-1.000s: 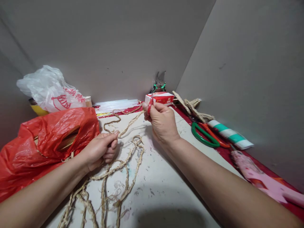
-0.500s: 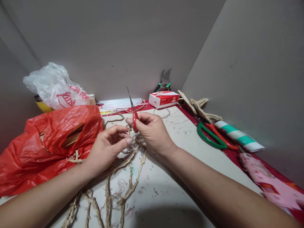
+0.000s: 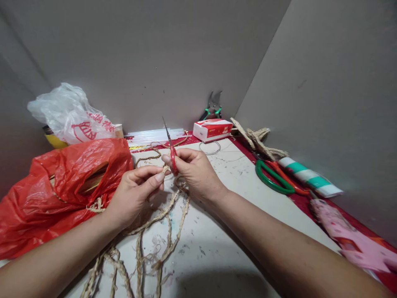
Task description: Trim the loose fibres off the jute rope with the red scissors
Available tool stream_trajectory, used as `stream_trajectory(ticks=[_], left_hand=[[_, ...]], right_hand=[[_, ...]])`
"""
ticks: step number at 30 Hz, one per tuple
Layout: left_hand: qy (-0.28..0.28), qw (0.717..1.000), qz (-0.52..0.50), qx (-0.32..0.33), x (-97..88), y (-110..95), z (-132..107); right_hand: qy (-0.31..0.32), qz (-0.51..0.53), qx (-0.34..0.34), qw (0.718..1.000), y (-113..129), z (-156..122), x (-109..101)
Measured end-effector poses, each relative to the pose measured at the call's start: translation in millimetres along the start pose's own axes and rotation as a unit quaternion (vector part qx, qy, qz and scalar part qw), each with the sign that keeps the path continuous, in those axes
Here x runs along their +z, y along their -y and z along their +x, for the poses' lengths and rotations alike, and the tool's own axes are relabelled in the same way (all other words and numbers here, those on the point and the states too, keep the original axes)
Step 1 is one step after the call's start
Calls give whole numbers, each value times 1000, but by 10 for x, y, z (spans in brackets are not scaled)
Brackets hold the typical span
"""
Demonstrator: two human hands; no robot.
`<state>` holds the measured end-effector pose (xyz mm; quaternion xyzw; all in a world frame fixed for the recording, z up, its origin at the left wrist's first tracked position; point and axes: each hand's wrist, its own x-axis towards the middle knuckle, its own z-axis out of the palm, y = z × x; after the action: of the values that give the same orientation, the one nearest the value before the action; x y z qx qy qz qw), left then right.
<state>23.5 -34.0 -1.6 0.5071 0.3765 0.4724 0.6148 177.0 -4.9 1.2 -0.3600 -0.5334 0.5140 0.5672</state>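
My right hand (image 3: 194, 171) is closed round a small pair of red-handled scissors (image 3: 173, 155), whose thin blades point up and away. Pinched between the thumb and fingers of my left hand (image 3: 138, 190) is the end of a straw-coloured braided rope (image 3: 166, 169), right beside the scissor handles. Below both hands, knotted lengths of the same rope (image 3: 167, 213) hang across the white tabletop (image 3: 235, 231) toward me. Whether the right fingers also touch the rope is hidden.
On the left bulges a red plastic bag (image 3: 89, 165), with a whitish plastic bag (image 3: 71, 116) behind it. A red-and-white box (image 3: 212, 129) and pruning shears (image 3: 214, 105) stand at the back. Green-handled scissors (image 3: 274, 182), a striped roll (image 3: 312, 177) and a pink patterned item (image 3: 347, 236) line the right.
My left thumb and fingers have closed on the rope end, where they were loosely apart before. The scissors have shifted slightly left and down in my right hand.
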Motion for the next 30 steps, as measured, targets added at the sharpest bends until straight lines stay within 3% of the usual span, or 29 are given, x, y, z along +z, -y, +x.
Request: stream_trajectory(ticks=[5, 9, 10, 12, 13, 15, 22, 30], left_hand=[[-69, 997, -5, 32, -9, 6, 24], [-142, 987, -8, 70, -45, 15, 86], [-150, 986, -12, 71, -55, 20, 99], [-155, 985, -20, 72, -71, 30, 115], [-153, 985, -24, 72, -75, 33, 118], [-150, 986, -27, 74, -76, 36, 115], [-147, 986, -26, 77, -41, 12, 85], [-149, 986, -25, 71, -29, 4, 87]], right_hand=[[-2, -36, -17, 999, -23, 22, -52], [15, -201, -101, 974, -18, 34, -178], [36, -273, -148, 950, -20, 36, -215], [88, -412, -255, 870, -33, 39, -281], [108, -461, -289, 832, -40, 40, -305], [116, -518, -325, 783, -52, 43, -335], [98, -619, -301, 718, -8, 58, -372], [121, -654, -273, 695, 90, 33, -352]])
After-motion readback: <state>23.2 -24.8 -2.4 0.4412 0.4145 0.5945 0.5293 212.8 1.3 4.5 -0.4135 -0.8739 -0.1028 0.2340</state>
